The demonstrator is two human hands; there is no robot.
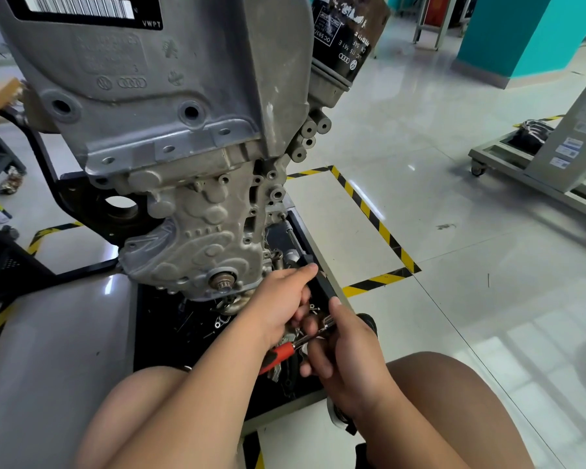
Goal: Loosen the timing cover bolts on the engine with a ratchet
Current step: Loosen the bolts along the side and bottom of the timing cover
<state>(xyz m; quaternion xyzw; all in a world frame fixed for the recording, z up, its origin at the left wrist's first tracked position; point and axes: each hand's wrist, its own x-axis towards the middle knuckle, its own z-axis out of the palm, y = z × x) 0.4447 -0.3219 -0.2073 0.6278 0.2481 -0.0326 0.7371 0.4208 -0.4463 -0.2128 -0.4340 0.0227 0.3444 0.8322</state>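
Closest in, the person's bare left knee [142, 418] and right knee [454, 401] frame the work from a squat. Left of centre, a black tray [163, 336] under the engine [170, 137] holds scattered loose bolts and small parts. Above it the timing cover [197, 238] faces the camera, with the crank sprocket [222, 281] at its lower edge.

The left hand [278, 306] stretches its index finger toward a thin extension bar [293, 240] that runs up the engine's right flank. Its other fingers curl down toward the ratchet [285, 353], though whether they actually grip it I cannot tell. The ratchet lies low over the tray, orange handle pointing down-left, well apart from any cover bolt. The right hand [345, 353] is wrapped round its chrome shaft near the head.

Further right, yellow-and-black floor tape [369, 211] marks out the bay.

The likely trouble is the join: if the ratchet is only half seated on the extension, the first hard pull could pop it off, rounding a bolt head or driving knuckles into the sharp casting. A dropped socket would also vanish among the loose hardware below
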